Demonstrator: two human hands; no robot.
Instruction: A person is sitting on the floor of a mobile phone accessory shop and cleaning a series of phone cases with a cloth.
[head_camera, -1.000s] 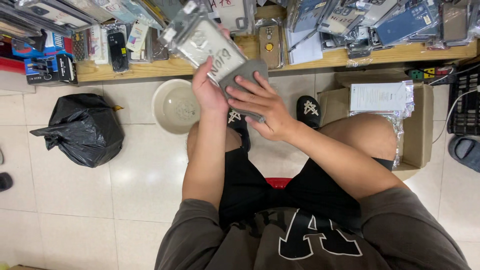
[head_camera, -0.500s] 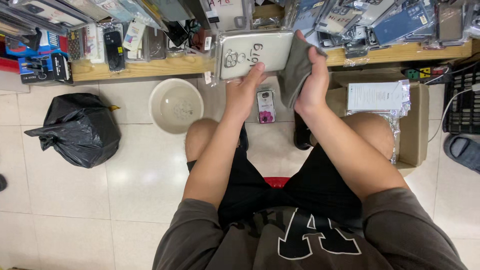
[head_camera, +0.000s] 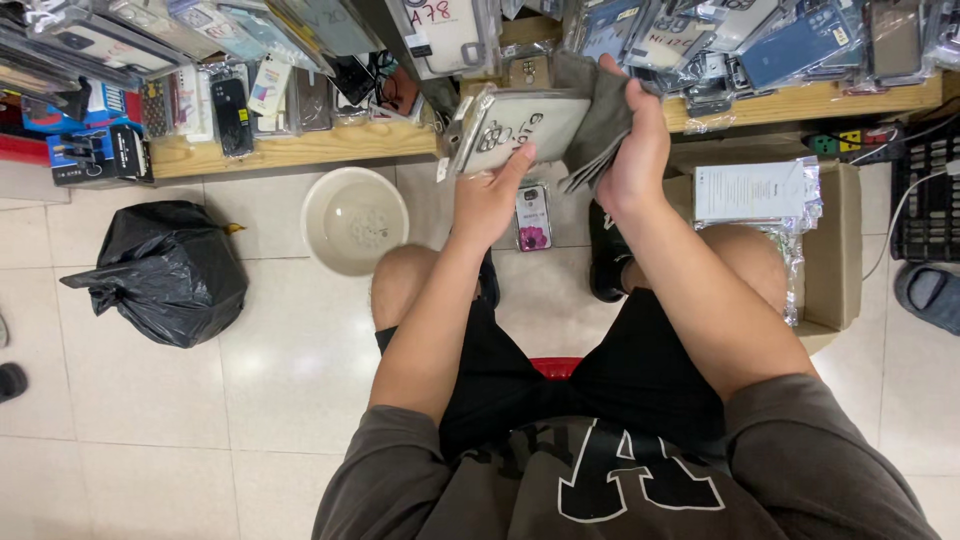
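Fingers of left hand grip the packaged phone case from below, held up in front of the wooden shelf. Right hand fingers clamp a folded grey cloth touching the case's right edge. White basin and black bag on floor.

Grey cloth, black bag

A shop — packaged phone cases crowd a wooden shelf.
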